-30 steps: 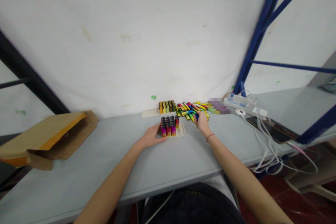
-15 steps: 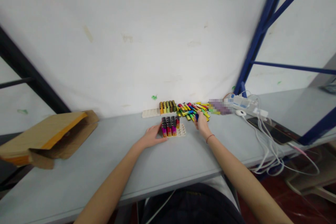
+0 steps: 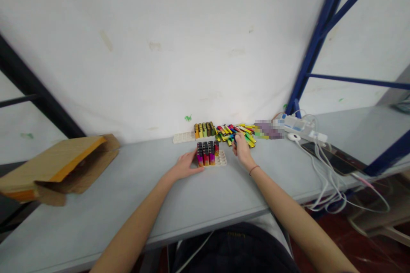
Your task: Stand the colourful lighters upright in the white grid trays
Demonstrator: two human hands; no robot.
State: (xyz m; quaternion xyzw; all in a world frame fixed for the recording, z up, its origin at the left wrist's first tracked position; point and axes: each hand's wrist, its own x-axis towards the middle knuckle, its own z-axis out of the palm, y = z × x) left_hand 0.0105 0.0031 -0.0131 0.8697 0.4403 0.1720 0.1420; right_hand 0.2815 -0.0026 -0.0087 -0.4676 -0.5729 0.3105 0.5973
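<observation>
Several purple and red lighters (image 3: 206,158) with dark tops stand upright in a pale tray (image 3: 221,158) with round holes; holes show at its right end. My left hand (image 3: 185,165) is at the tray's left end, its thumb along the front edge and its fingers partly hidden behind the lighters, gripping that corner. My right hand (image 3: 242,149) is closed to the right of the tray, in front of a loose pile of mixed-colour lighters (image 3: 227,130). A dark blue lighter (image 3: 236,137) shows at its fingertips, mostly covered by the hand.
Behind stands another tray (image 3: 184,137) partly filled with yellow-green lighters (image 3: 204,130). An opened cardboard box (image 3: 60,166) lies at left. On the right are a power strip (image 3: 297,126), white cables (image 3: 320,170) and a dark phone (image 3: 333,160). Blue metal posts (image 3: 315,42) rise there.
My right hand has moved slightly left and back from the lighter pile toward the tray, with the blue lighter in its fingers. My left hand stays at the tray.
</observation>
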